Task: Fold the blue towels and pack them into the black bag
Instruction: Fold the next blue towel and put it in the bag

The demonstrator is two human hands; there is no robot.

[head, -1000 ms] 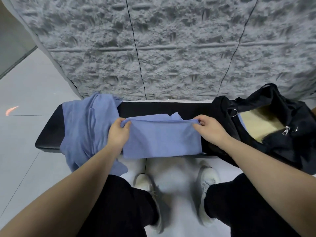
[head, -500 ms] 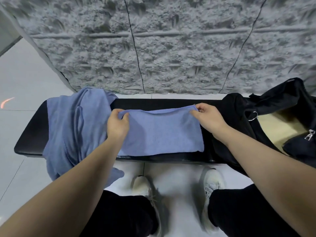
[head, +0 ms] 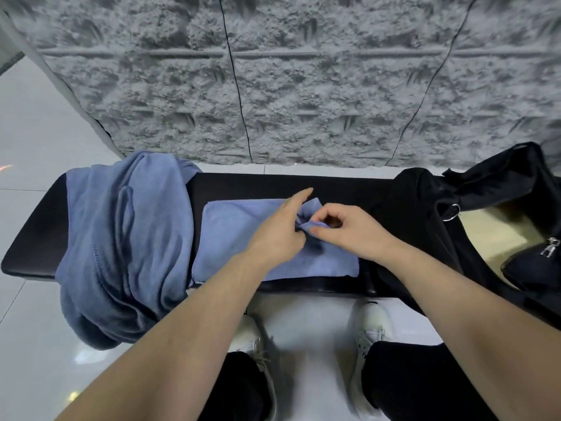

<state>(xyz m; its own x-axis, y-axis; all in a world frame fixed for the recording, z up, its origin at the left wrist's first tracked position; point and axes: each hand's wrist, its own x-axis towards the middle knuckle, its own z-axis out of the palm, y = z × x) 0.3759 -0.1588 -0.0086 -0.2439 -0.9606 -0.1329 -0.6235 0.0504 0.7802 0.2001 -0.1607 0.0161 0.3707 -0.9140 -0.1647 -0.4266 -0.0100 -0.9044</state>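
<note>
— Pale floor tiles (head: 36,141) run under your white shoes (head: 368,332) at the near edge of the view, don't they?

— Yes, and your knees in black trousers sit just in front of them. Past your feet comes the black bench (head: 303,185), lying crosswise before you.

— Where is the towel you are working on?

— The folded blue towel (head: 230,238) lies flat on the middle of the bench, its near edge level with the bench's front edge. Your two hands meet over its right part.

— What is your left hand doing?

— Your left hand (head: 277,235) rests on the towel with the forefinger stretched straight out toward the wall; the other fingers are curled under against a bunched fold of cloth — whether they actually grip it, I cannot tell.

— And the right?

— Your right hand (head: 349,230) has its thumb and curled fingers pinching that same raised bit of towel, just beside your left knuckles.

— What lies to either side?

— On your left, a heap of unfolded blue towels (head: 121,244) is draped over the bench and hangs down its front toward the floor. On your right, the black bag (head: 425,226) sits at the bench's end with its mouth open, a tan lining (head: 488,235) showing inside, a metal ring (head: 451,212) on its strap and a zip pull (head: 551,247) near the frame's edge.

— And farthest away?

— A rough grey wall (head: 303,86) with thin dark seams stands behind the bench.
</note>
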